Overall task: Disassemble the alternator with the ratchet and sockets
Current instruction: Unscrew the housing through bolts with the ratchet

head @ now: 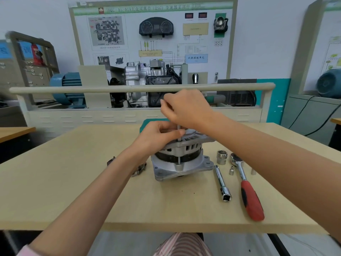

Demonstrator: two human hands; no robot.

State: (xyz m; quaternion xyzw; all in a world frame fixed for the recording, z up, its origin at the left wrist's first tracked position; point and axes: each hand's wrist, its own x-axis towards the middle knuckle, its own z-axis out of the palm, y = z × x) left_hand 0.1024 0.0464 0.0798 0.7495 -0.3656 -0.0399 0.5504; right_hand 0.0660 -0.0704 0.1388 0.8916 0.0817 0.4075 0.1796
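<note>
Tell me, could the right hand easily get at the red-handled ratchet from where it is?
Probably yes: the ratchet lies uncovered on the table right of the alternator, but the right hand is busy pinching a long bolt.

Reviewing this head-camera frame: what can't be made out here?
- Dark metal part left of the silver alternator: mostly behind the left forearm.
- Thin rod pinched by the right hand: top hidden by the fingers, blurred.
- Alternator's top: covered by the left hand.
- Small silver socket: size unreadable.

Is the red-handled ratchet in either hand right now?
No. The ratchet lies on the table, right of the alternator.
</note>
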